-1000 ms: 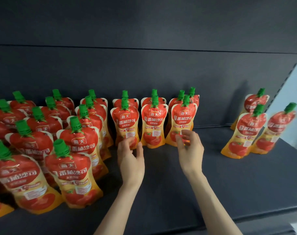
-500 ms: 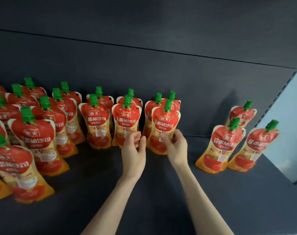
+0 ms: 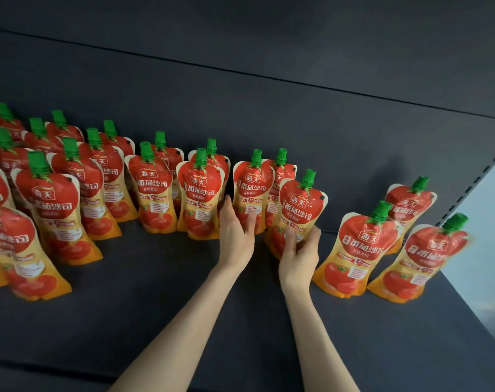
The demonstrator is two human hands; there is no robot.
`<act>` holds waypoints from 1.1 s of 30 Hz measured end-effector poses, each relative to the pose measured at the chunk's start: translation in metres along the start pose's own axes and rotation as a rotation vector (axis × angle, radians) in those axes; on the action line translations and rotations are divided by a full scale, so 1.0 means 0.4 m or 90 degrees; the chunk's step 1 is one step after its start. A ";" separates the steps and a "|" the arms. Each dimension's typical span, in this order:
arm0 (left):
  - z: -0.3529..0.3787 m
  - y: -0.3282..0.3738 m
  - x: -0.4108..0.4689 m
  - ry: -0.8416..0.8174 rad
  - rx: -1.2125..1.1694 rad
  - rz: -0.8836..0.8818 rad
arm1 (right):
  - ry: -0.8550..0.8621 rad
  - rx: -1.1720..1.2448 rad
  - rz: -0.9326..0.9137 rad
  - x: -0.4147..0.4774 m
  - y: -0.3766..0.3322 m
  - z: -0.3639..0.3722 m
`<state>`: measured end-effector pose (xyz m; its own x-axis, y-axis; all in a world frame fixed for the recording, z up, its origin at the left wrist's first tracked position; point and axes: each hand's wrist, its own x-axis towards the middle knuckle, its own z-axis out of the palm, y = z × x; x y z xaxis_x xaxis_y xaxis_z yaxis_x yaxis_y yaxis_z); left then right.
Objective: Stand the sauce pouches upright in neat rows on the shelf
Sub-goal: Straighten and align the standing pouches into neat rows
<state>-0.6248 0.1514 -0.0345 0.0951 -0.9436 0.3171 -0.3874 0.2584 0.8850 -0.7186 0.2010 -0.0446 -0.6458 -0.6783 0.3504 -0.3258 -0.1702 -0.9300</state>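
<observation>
My right hand (image 3: 298,257) has its fingers (image 3: 290,236) wrapped round a tilted pouch (image 3: 300,210), at 1 o'clock from the wrist, to square it into the row. My left hand (image 3: 236,236), fingers loose, steadies its neighbour (image 3: 252,188) on the shelf (image 3: 184,321).

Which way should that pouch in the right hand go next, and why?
Probably tip it upright and set it down in line with its neighbours. The right hand grips the pouch low on its body, and it tilts to the right, standing forward of the pouch that the left hand steadies. Three pouches further right also stand apart.
</observation>
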 end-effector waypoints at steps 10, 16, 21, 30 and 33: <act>0.017 0.000 -0.003 0.085 0.058 -0.017 | -0.004 0.022 0.023 -0.003 -0.003 -0.003; -0.023 0.007 -0.041 0.029 -0.016 0.019 | -0.016 0.052 0.049 -0.014 -0.018 -0.015; -0.141 -0.014 -0.101 0.025 -0.110 0.010 | -0.120 0.127 0.063 -0.047 -0.054 -0.023; -0.392 -0.127 -0.102 0.021 -0.147 -0.011 | -0.278 0.160 0.062 -0.211 -0.132 0.107; -0.447 -0.159 -0.078 -0.018 -0.140 0.004 | -0.259 0.154 0.065 -0.252 -0.149 0.163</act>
<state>-0.4389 0.2015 -0.0397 0.0662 -0.9464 0.3161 -0.1781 0.3005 0.9370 -0.5890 0.2328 -0.0316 -0.3285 -0.9162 0.2295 -0.0735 -0.2175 -0.9733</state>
